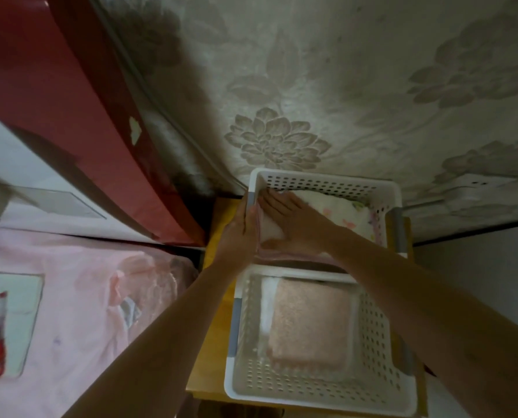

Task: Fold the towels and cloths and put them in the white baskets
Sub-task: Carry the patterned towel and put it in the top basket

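head cam | looks steeply down | near, over two baskets (381, 351)

Both arms reach forward — left hand (242, 224) edge-on, right hand (294, 220) flat (fingers straight).
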Action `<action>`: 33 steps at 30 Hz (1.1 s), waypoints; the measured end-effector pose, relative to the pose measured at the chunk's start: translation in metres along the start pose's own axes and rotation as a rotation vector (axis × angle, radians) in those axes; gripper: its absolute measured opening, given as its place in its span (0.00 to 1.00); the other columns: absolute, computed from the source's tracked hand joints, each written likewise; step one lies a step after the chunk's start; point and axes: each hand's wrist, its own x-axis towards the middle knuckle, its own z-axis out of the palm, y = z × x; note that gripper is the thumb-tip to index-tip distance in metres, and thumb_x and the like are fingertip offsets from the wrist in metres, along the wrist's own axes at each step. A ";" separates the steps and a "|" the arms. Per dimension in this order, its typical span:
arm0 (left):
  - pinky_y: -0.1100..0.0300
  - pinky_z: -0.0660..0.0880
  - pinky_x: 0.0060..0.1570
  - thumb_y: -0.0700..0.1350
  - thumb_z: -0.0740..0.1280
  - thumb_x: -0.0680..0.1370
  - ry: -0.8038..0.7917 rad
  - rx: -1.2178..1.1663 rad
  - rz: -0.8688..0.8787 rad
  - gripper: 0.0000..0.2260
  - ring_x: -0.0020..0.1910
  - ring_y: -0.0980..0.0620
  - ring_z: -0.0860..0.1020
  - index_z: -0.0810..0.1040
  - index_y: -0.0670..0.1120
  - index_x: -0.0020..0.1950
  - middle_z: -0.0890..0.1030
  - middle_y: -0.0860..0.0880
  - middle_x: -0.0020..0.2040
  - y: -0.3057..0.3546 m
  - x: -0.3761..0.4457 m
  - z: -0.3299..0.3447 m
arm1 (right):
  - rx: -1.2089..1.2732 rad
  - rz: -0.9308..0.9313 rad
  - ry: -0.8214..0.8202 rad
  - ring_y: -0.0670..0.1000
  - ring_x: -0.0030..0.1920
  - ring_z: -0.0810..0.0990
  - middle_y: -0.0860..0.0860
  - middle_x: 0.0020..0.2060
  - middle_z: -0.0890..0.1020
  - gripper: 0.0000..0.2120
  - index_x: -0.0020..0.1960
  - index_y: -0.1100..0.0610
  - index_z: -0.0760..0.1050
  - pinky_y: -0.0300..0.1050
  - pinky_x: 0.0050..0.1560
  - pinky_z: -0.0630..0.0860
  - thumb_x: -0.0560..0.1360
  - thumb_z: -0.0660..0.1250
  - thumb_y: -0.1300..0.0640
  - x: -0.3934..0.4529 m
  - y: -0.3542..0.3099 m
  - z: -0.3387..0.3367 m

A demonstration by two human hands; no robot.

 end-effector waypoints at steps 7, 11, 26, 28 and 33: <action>0.58 0.68 0.65 0.55 0.50 0.83 0.000 0.052 0.001 0.22 0.66 0.47 0.73 0.67 0.47 0.73 0.74 0.45 0.67 -0.009 0.005 0.001 | -0.046 -0.040 0.107 0.57 0.78 0.52 0.57 0.78 0.54 0.40 0.79 0.55 0.49 0.54 0.76 0.42 0.76 0.43 0.29 -0.009 0.010 0.034; 0.54 0.71 0.61 0.58 0.48 0.82 0.030 0.084 0.089 0.24 0.62 0.46 0.75 0.67 0.49 0.73 0.76 0.49 0.61 -0.011 0.006 0.001 | -0.040 -0.053 0.064 0.54 0.78 0.43 0.54 0.79 0.46 0.43 0.79 0.52 0.42 0.54 0.77 0.39 0.74 0.41 0.26 -0.004 0.015 0.036; 0.46 0.75 0.57 0.65 0.43 0.79 0.022 0.235 0.015 0.29 0.57 0.41 0.77 0.65 0.52 0.73 0.78 0.43 0.60 -0.013 0.007 0.001 | -0.041 0.094 0.054 0.53 0.78 0.42 0.54 0.79 0.44 0.47 0.79 0.51 0.42 0.56 0.77 0.39 0.69 0.33 0.23 -0.042 0.035 0.031; 0.48 0.73 0.59 0.61 0.46 0.82 -0.013 0.257 -0.006 0.26 0.59 0.40 0.76 0.68 0.48 0.71 0.78 0.42 0.60 -0.006 0.004 -0.004 | 0.039 0.122 0.094 0.52 0.79 0.44 0.53 0.79 0.47 0.46 0.79 0.52 0.45 0.52 0.76 0.36 0.70 0.34 0.24 -0.044 0.020 0.018; 0.45 0.72 0.62 0.52 0.53 0.84 -0.059 0.249 -0.107 0.21 0.63 0.39 0.74 0.68 0.42 0.71 0.75 0.39 0.65 0.030 -0.020 -0.023 | 0.185 0.323 0.048 0.52 0.78 0.41 0.53 0.79 0.42 0.35 0.79 0.51 0.42 0.52 0.75 0.37 0.80 0.49 0.36 -0.035 -0.029 -0.013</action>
